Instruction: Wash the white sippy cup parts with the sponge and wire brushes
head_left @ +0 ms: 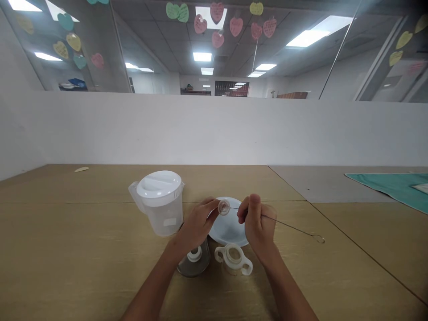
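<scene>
My left hand (199,222) pinches a small clear round piece (224,207), which looks like a baby bottle nipple with its open side facing right. In my closed right hand (259,223) is a thin wire brush (294,228), its looped handle end sticking out to the right. The other end of the brush reaches into the clear piece. Beneath both hands lies a pale plate (229,232). A cup with two white handles (234,257) stands open in front of the plate. Partly hidden by my left arm is a dark round dish (193,269) with a white ring (194,254).
A clear pitcher with a white lid (160,200) stands left of my left hand. A green cloth (391,185) lies at the far right. A small pale flat piece (81,169) rests at the back left. Behind the table (83,249) rises a white wall (214,129) with glass above.
</scene>
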Demonstrator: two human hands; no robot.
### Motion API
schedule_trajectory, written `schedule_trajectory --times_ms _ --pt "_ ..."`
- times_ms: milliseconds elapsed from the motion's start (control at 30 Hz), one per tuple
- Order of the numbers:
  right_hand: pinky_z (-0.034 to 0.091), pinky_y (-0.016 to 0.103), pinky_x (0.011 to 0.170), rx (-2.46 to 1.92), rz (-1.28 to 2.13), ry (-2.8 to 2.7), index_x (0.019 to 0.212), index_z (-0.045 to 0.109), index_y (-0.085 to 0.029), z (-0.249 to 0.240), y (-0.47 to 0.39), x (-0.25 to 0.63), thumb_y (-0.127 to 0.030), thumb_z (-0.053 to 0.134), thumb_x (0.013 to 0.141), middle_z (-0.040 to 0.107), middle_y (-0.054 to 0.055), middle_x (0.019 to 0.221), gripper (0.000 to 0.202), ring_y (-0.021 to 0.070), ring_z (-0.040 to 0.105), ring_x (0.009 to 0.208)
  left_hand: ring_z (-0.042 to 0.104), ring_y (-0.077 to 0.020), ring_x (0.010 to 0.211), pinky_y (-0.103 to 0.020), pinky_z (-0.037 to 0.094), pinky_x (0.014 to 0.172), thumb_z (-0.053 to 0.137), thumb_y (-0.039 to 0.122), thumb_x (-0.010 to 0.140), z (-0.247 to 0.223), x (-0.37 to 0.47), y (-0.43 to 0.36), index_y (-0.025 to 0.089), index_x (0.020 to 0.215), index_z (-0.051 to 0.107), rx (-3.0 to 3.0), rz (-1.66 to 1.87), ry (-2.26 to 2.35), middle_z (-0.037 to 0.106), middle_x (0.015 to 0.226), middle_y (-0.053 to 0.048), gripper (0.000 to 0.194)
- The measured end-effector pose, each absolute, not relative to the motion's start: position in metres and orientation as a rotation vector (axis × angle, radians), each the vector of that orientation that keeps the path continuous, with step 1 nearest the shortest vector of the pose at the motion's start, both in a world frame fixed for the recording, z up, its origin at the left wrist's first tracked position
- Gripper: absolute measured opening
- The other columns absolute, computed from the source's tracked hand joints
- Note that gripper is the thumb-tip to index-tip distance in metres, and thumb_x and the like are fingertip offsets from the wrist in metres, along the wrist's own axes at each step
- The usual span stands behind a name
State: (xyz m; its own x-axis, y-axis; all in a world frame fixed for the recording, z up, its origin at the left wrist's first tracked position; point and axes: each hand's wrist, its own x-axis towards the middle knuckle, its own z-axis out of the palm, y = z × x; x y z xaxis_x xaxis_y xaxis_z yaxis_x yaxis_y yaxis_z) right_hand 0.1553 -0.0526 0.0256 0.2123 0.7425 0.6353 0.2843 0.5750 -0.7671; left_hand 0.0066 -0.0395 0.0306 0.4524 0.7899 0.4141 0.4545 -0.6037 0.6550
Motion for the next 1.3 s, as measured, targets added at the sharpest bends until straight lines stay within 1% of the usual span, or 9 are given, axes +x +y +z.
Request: schedule_trajectory --times_ms 367,567,667,833,933,1067,1167,1233,1300 --pt "0.032 0.021 0.043 -1.060 0.417 -1.518 0.044 0.045 -0.019 0.021 -0.042 0.145 -0.059 0.025 0.090 0.043 -0.001 0.037 0.064 0.0084 0.041 0.036 0.054 -0.0152 0.081 -0.025 0.041 0.074 0.035 0.020 0.091 0.033 0.006 -0.041 0.018 0.082 0.056 2.273 0.945 1.037 0.058 0.085 -0.002 0.022" --pt "0.031 0.021 0.044 -1.053 0.304 -1.491 0.060 0.054 -0.018 0.031 -0.051 0.150 -0.054 0.038 0.088 0.047 -0.003 0.046 0.048 0.0095 0.043 0.042 0.055 -0.0171 0.086 -0.027 0.041 0.078 0.035 0.021 0.090 0.026 -0.001 -0.033 0.020 0.093 0.057 2.311 0.925 1.117 0.061 0.093 -0.004 0.022" --pt "0.030 0.023 0.043 -1.064 0.159 -1.301 0.055 0.048 -0.020 0.035 -0.065 0.155 -0.051 0.031 0.092 0.043 -0.002 0.044 0.052 0.0102 0.040 0.041 0.056 -0.0174 0.084 -0.027 0.042 0.075 0.034 0.024 0.091 0.024 -0.002 -0.030 0.019 0.093 0.058 2.315 0.910 1.094 0.062 0.091 -0.005 0.024" --pt "0.029 0.025 0.045 -1.136 0.048 -1.422 0.051 0.039 -0.022 0.027 -0.063 0.148 -0.050 0.018 0.094 0.041 -0.002 0.043 0.056 0.0113 0.040 0.041 0.055 -0.0162 0.082 -0.026 0.042 0.075 0.035 0.022 0.091 0.026 0.003 -0.037 0.018 0.089 0.057 2.260 0.993 1.026 0.061 0.090 -0.004 0.022" --pt "0.029 0.025 0.047 -1.156 0.024 -1.505 0.051 0.039 -0.022 0.020 -0.049 0.138 -0.048 0.017 0.094 0.042 -0.001 0.043 0.055 0.0117 0.041 0.041 0.054 -0.0154 0.085 -0.026 0.041 0.078 0.036 0.021 0.090 0.027 0.007 -0.044 0.018 0.085 0.055 2.226 1.021 0.977 0.061 0.090 -0.003 0.020" --pt "0.032 0.025 0.050 -1.100 0.104 -1.628 0.053 0.043 -0.021 0.016 -0.042 0.135 -0.044 0.022 0.095 0.048 -0.001 0.048 0.052 0.0119 0.045 0.046 0.052 -0.0146 0.075 -0.026 0.042 0.074 0.035 0.021 0.090 0.029 0.010 -0.048 0.018 0.080 0.053 2.204 0.993 0.992 0.060 0.080 -0.002 0.021" --pt "0.035 0.023 0.052 -1.024 0.151 -1.603 0.064 0.051 -0.020 0.019 -0.046 0.144 -0.044 0.022 0.095 0.051 0.000 0.054 0.049 0.0125 0.049 0.051 0.054 -0.0156 0.081 -0.027 0.043 0.078 0.034 0.025 0.092 0.032 0.008 -0.047 0.018 0.090 0.056 2.195 0.978 0.943 0.062 0.088 -0.003 0.024" --pt "0.034 0.024 0.051 -1.048 0.034 -1.563 0.070 0.053 -0.019 0.023 -0.051 0.151 -0.044 0.024 0.095 0.053 0.000 0.056 0.046 0.0130 0.049 0.051 0.055 -0.0164 0.087 -0.028 0.042 0.081 0.033 0.027 0.093 0.034 0.006 -0.047 0.019 0.098 0.057 2.187 0.980 0.925 0.063 0.095 -0.004 0.026" --pt "0.031 0.024 0.050 -1.119 -0.126 -1.595 0.067 0.052 -0.020 0.029 -0.057 0.156 -0.043 0.026 0.095 0.052 0.000 0.054 0.045 0.0127 0.047 0.048 0.056 -0.0167 0.088 -0.028 0.042 0.081 0.034 0.029 0.093 0.035 0.005 -0.047 0.019 0.100 0.057 2.192 0.970 0.940 0.063 0.096 -0.004 0.026"
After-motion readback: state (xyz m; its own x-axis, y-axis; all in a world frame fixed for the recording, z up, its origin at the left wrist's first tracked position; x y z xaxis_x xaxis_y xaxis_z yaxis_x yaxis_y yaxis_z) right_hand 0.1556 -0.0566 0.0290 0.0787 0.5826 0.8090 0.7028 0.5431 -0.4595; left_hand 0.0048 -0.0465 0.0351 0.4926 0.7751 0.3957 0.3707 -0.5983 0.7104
